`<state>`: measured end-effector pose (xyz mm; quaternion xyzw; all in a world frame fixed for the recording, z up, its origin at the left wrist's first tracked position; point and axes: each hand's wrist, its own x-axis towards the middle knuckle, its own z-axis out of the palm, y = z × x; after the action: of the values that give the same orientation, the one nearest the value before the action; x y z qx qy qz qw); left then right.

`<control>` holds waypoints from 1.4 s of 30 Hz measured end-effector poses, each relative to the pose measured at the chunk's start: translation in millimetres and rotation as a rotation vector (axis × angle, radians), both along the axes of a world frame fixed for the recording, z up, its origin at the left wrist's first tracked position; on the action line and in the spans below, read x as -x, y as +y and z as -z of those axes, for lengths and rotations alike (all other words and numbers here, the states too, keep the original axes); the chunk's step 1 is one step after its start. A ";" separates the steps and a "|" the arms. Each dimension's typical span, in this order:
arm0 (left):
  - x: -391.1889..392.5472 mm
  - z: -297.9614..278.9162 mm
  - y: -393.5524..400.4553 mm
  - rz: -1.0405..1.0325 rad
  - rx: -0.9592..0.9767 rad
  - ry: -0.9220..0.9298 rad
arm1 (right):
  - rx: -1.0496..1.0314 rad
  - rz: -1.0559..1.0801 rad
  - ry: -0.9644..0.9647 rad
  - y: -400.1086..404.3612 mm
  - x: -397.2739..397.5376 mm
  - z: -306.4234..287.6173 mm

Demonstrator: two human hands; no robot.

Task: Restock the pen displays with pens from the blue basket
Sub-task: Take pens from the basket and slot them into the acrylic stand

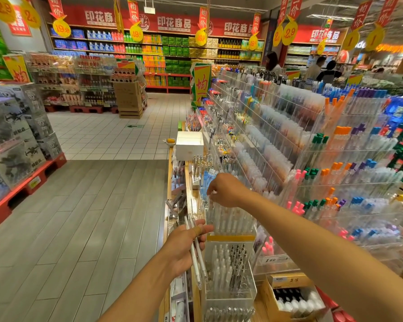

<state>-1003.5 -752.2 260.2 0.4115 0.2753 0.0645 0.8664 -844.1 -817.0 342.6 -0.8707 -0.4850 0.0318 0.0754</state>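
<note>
My left hand (184, 247) grips two or three white pens (197, 259) that point down beside a clear acrylic pen display (230, 296). My right hand (226, 189) reaches across, fingers pinched on the top of a white pen (211, 205), over the upper clear bin of white pens (230, 219). A band is wrapped around one left finger. The blue basket is not in view.
Tiered acrylic racks of coloured pens (335, 177) fill the right side. A white box (189, 145) sits further along the shelf edge. A cardboard box of bottles (291, 296) lies low right. Stacked boxes on red pallets (16, 145) line the left; shoppers stand far right.
</note>
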 end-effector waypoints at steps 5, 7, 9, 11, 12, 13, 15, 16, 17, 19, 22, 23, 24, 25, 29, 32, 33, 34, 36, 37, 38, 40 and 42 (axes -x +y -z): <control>2.3 -1.4 1.2 0.036 0.036 -0.106 | -0.068 -0.249 0.161 -3.9 12.7 -4.3; 1.8 -2.3 -0.1 0.050 0.053 -0.167 | 0.032 -0.328 0.260 -5.7 19.0 -6.8; 1.6 -3.9 -1.2 0.062 0.078 -0.227 | 0.061 -0.352 0.328 -7.0 20.3 -8.3; 1.8 -6.6 -1.1 0.081 0.085 -0.281 | 0.040 -0.344 0.430 -9.8 19.9 -10.6; 2.7 -8.5 -1.0 0.091 0.086 -0.308 | 0.019 -0.330 0.504 -11.3 19.9 -11.5; 3.5 -10.0 -0.5 0.100 0.089 -0.332 | -0.010 -0.305 0.601 -13.2 19.8 -11.9; 4.1 -12.9 0.5 0.113 0.097 -0.366 | -0.070 -0.274 0.815 -16.2 21.8 -13.9; 4.0 -14.4 0.8 0.111 0.102 -0.373 | -0.088 -0.281 0.862 -17.2 22.7 -15.6; 3.2 -15.1 1.4 0.102 0.110 -0.370 | -0.108 -0.283 0.845 -17.3 22.7 -17.2; -0.1 -14.3 2.6 0.055 0.123 -0.322 | -0.182 -0.244 0.780 -16.4 20.7 -18.9; -3.3 -3.8 5.8 -0.093 0.001 -0.122 | -0.359 -0.131 0.678 -17.0 11.1 -18.5; -3.0 1.2 6.9 -0.138 -0.058 -0.051 | -0.396 -0.101 0.606 -17.7 7.8 -17.7; -2.1 5.2 7.8 -0.168 -0.101 0.009 | -0.420 -0.077 0.522 -18.3 4.3 -16.3; -1.4 8.2 8.1 -0.185 -0.143 0.066 | -0.434 -0.065 0.444 -19.3 1.4 -14.3; -2.9 10.7 9.4 -0.127 -0.417 0.232 | -0.434 -0.046 0.269 -22.5 -3.2 -2.0; -7.3 9.9 10.8 -0.068 -0.512 0.225 | -0.451 -0.028 0.225 -22.5 -3.7 6.3; -8.7 10.5 11.9 -0.056 -0.521 0.206 | -0.464 -0.021 0.218 -22.4 -3.6 7.4; -9.2 10.4 13.3 -0.058 -0.526 0.190 | -0.471 -0.017 0.208 -22.1 -3.8 8.0; -10.4 9.4 16.4 -0.074 -0.548 0.161 | -0.479 -0.014 0.197 -21.8 -4.8 8.8; -11.2 9.0 18.2 -0.092 -0.554 0.149 | -0.480 -0.012 0.194 -21.8 -5.6 9.2; -12.0 8.8 20.0 -0.116 -0.554 0.136 | -0.473 -0.010 0.192 -22.3 -6.3 9.7; -13.7 8.9 22.6 -0.154 -0.517 0.090 | -0.439 -0.009 0.194 -23.7 -7.0 12.6; -14.5 6.1 23.2 -0.174 -0.483 0.031 | -0.399 -0.014 0.180 -24.7 -6.2 15.7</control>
<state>-988.9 -729.0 254.1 0.5823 0.2993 0.1964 0.7299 -837.9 -841.7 326.9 -0.8288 -0.4789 0.0135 0.2892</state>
